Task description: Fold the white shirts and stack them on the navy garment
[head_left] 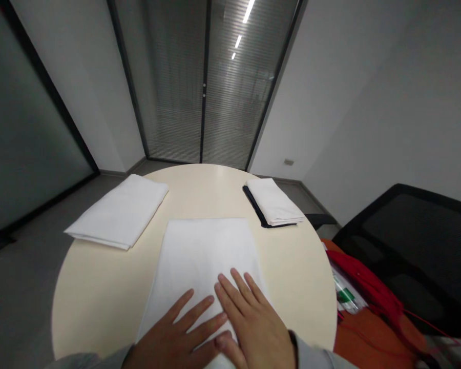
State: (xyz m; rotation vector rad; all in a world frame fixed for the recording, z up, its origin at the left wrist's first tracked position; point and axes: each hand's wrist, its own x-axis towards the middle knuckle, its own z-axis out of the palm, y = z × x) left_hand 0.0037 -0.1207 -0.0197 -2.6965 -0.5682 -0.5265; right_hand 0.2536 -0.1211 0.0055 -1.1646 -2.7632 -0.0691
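A white cloth [207, 246] lies flat in a long strip on the round table, straight in front of me. My left hand [176, 333] rests palm down on its near part, fingers spread. Beside it, my right hand [253, 323] also lies flat on the cloth, fingers stretched forward. The thumb of the right hand meets the fingertips of the left. The near end of the cloth is partly hidden under both hands.
A folded white cloth [123, 210] overhangs the left edge of the cream table [100, 292]. At the back right, a smaller folded white cloth [274, 201] lies on a black cloth [259, 211]. An office chair [415, 246] with a red bag [364, 277] stands to the right.
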